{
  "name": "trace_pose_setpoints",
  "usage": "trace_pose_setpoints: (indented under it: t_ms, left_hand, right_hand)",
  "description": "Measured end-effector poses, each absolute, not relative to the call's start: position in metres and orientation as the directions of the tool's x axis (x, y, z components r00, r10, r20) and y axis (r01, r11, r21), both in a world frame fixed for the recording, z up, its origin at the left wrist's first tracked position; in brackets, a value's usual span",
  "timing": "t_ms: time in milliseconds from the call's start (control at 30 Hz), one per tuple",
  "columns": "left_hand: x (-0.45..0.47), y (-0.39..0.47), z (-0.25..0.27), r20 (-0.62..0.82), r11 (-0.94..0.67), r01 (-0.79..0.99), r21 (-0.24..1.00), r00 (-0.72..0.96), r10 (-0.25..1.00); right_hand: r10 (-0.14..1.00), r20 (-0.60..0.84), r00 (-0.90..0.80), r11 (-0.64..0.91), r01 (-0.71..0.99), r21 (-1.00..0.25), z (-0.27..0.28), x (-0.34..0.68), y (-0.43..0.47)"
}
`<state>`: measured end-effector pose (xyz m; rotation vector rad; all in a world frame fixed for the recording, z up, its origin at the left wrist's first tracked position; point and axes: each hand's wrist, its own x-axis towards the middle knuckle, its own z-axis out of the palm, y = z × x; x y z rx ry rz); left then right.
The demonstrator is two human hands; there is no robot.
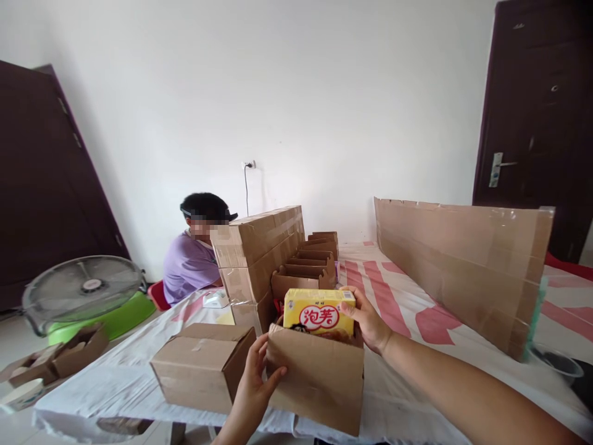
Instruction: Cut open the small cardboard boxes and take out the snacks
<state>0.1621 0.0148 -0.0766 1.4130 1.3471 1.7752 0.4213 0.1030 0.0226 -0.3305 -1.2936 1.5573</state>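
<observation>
A yellow snack box (319, 314) with red lettering stands partly inside an open cardboard box (317, 380) at the table's near edge. My right hand (365, 316) grips the yellow box at its upper right corner, fingers behind and thumb in front. My left hand (260, 371) holds the left side of the cardboard box, its thumb on the front panel. Something red (278, 307) shows just left of the yellow box, mostly hidden. The lower part of the yellow box is out of sight behind the cardboard front.
A closed carton (199, 364) sits left of my left hand. Behind are stacked cartons (259, 259) and a row of open cardboard holders (306, 272). A cardboard panel (463, 272) stands at right. Across the table sits a person in purple (189, 266); a fan (88, 290) is at left.
</observation>
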Motion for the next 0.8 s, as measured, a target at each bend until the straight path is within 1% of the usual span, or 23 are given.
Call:
trace_pose_setpoints:
  t_ms: [67, 200, 267, 367, 433, 500, 600, 700, 800]
  left_hand:
    - [0.158, 0.018, -0.090, 0.430, -0.366, 0.234, 0.901, -0.362, 0.827]
    - [0.159, 0.019, -0.099, 0.441, -0.299, 0.367, 0.881, -0.404, 0.801]
    - [0.159, 0.016, -0.086, 0.463, -0.295, 0.420, 0.859, -0.387, 0.797]
    - [0.156, 0.016, -0.043, 0.529, -0.368, 0.437, 0.820, -0.336, 0.779]
    - [0.154, 0.024, -0.003, 0.550, -0.422, 0.378, 0.824, -0.352, 0.757]
    - [0.155, 0.042, 0.035, 0.442, -0.390, 0.216, 0.895, -0.321, 0.838]
    - [0.160, 0.078, 0.074, 0.366, -0.349, 0.115, 0.930, -0.209, 0.907]
    - [0.166, 0.112, 0.086, 0.264, -0.263, 0.031, 0.964, -0.068, 0.962]
    - [0.166, 0.138, 0.081, 0.241, -0.244, -0.048, 0.969, -0.064, 0.968]
  right_hand:
    - [0.850, 0.373, -0.373, 0.087, -0.599, -0.796, 0.022, 0.416, 0.106]
    - [0.884, 0.324, -0.336, 0.051, -0.621, -0.782, 0.033, 0.410, 0.113]
    - [0.893, 0.326, -0.311, 0.072, -0.616, -0.785, 0.043, 0.409, 0.117]
    - [0.884, 0.365, -0.292, 0.145, -0.572, -0.807, 0.060, 0.412, 0.125]
    - [0.880, 0.392, -0.269, 0.208, -0.524, -0.826, 0.070, 0.412, 0.132]
    - [0.881, 0.409, -0.239, 0.256, -0.486, -0.836, 0.078, 0.409, 0.140]
    - [0.883, 0.417, -0.215, 0.291, -0.445, -0.847, 0.084, 0.399, 0.155]
    - [0.889, 0.411, -0.201, 0.321, -0.365, -0.874, 0.086, 0.390, 0.176]
    - [0.899, 0.394, -0.190, 0.349, -0.233, -0.908, 0.082, 0.386, 0.198]
